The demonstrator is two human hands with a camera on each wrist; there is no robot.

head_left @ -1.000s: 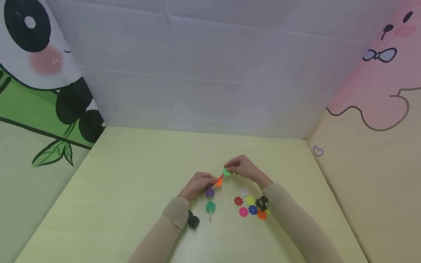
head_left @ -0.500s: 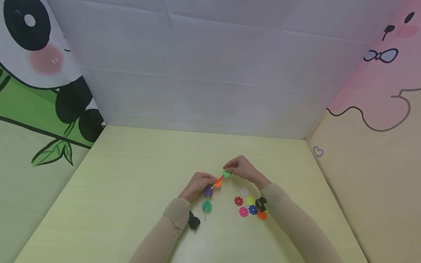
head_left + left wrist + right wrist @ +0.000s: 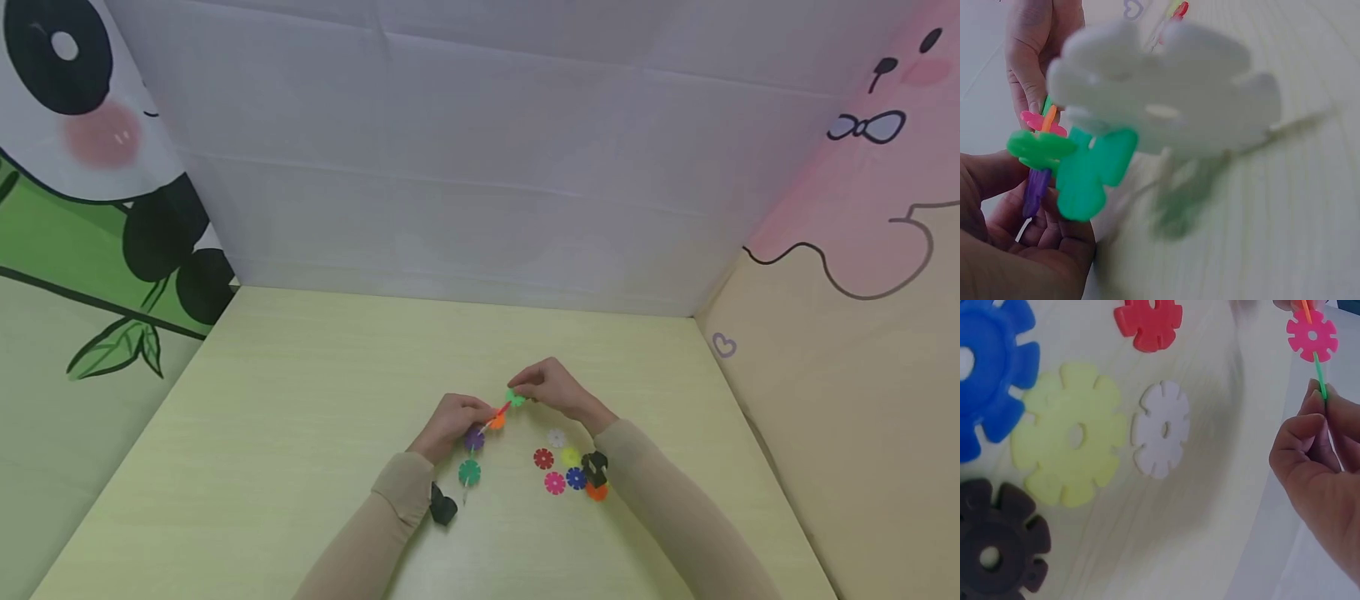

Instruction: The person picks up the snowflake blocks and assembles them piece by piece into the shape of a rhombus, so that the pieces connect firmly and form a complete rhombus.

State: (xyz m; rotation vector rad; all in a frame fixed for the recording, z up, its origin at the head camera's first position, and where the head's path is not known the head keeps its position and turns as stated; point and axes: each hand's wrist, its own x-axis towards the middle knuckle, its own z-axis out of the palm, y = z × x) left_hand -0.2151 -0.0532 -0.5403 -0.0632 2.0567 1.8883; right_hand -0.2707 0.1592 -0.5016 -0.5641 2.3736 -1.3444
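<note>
Both hands hold a chain of interlocking notched plastic discs just off the table. My left hand [image 3: 453,421] pinches its middle near an orange disc [image 3: 497,421]. Below that, a purple disc [image 3: 474,439] and a teal disc [image 3: 469,472] dangle, with a pale disc seen edge-on at the lower end. The left wrist view shows this white disc [image 3: 1210,94] large and blurred. At the upper end, my right hand [image 3: 553,390] pinches a green disc [image 3: 1320,375] between thumb and fingertips. That disc is slotted into a pink disc [image 3: 1312,336], which joins the orange one.
Loose discs lie right of the chain: red [image 3: 543,458], white [image 3: 556,438], yellow [image 3: 571,457], pink [image 3: 555,483], blue [image 3: 576,478], orange [image 3: 597,492] and, in the right wrist view, black [image 3: 997,544]. A white back wall [image 3: 480,167] and printed side walls bound the table [image 3: 300,375].
The chain's lower end has swung a little to the left. My right hand has come down slightly with the green disc. Both hands keep their pinch.
</note>
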